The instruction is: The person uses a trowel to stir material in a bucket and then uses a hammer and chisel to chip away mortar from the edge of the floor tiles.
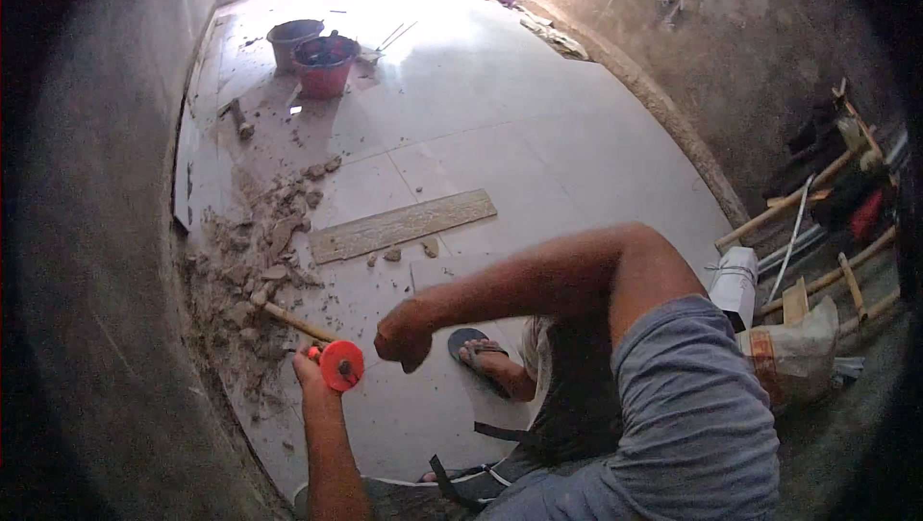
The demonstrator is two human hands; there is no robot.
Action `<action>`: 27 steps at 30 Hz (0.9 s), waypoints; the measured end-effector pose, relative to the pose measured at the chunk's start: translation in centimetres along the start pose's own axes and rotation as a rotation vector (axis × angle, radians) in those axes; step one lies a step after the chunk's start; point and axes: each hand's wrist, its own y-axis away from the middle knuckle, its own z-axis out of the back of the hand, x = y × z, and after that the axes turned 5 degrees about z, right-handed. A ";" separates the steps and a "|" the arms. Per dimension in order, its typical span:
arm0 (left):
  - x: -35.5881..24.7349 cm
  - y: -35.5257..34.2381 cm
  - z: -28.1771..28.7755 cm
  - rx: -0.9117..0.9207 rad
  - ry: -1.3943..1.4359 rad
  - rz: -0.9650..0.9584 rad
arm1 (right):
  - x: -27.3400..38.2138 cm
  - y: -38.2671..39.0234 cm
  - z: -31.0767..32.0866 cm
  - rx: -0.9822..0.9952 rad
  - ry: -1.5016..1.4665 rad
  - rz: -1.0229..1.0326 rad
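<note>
My left hand point(312, 373) is closed around a chisel point(342, 365) with a round orange-red guard. The dark centre of the guard faces up, and the blade is hidden. To its right my right hand point(404, 333) is curled into a fist with the forearm bent across my knee; what it holds, if anything, is hidden. A wooden handle point(296, 320) slants from the rubble point(252, 276) to the upper edge of the guard. Whether it continues toward my right fist I cannot tell. Beyond my hands a long, rough-faced strip of tile point(404, 225) lies on the floor.
White floor tiles point(481, 151) run between two bare walls. Broken mortar lines the left wall, with a hammer point(240, 121) farther along. A red bucket point(325, 69) and a grey bucket point(288, 40) stand beyond. Wooden poles point(817, 199) and a sack point(796, 348) lie at right.
</note>
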 end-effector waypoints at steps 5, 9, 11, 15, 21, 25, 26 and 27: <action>-1.0 3.8 -1.0 0.007 0.023 -0.037 | -15.3 -8.6 -3.0 -0.104 0.253 -0.130; 0.5 10.2 0.3 -0.032 0.156 -0.168 | -17.8 -17.7 -1.7 -0.466 -0.065 -0.403; 1.2 13.6 0.6 -0.046 0.337 -0.098 | -15.0 -21.4 -3.5 -0.974 -0.416 -0.374; 0.6 20.8 1.2 -0.060 0.349 -0.091 | -8.8 -27.3 -5.7 -1.196 -0.443 -0.483; -1.5 20.5 4.2 -0.317 0.195 -0.072 | -11.2 -30.2 -4.3 -1.104 -0.462 -0.536; -4.7 14.4 7.0 -0.393 0.092 -0.117 | -16.6 -29.6 -4.1 -1.087 -0.742 -0.527; -5.3 12.4 6.7 -0.432 0.101 -0.141 | -17.7 -28.7 -4.5 -1.118 -0.888 -0.497; -6.3 11.2 8.0 -0.450 0.114 -0.160 | -15.1 -28.6 -3.7 -1.108 -0.893 -0.468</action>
